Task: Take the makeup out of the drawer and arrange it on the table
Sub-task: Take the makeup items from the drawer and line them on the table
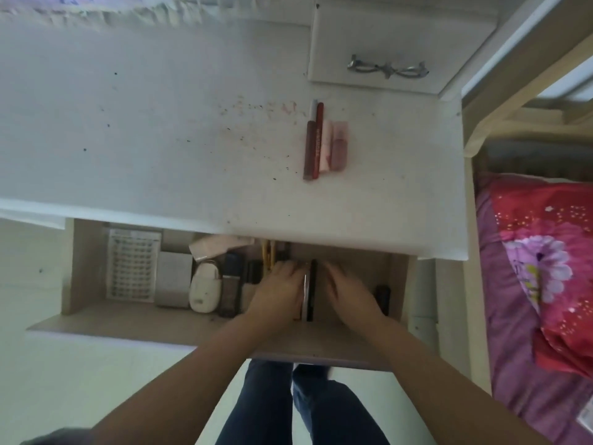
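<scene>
Lying apparently edge-up, slim black compact (310, 289)

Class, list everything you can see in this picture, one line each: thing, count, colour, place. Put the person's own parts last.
Slim makeup tubes: four, brown, red, pale pink, mauve; side by side on the white table.
Open wooden drawer: one, beige; under the table.
Clear grid-patterned tray: one; drawer's left.
Oval white case: one; drawer's middle.
Flat black compact: one; on edge between the hands.
Small closed drawer with metal handle: one, white; on the table.
Floral bedding: red and purple; right.
Left hand: grips the compact.
Right hand: blurred, beside the compact.
</scene>
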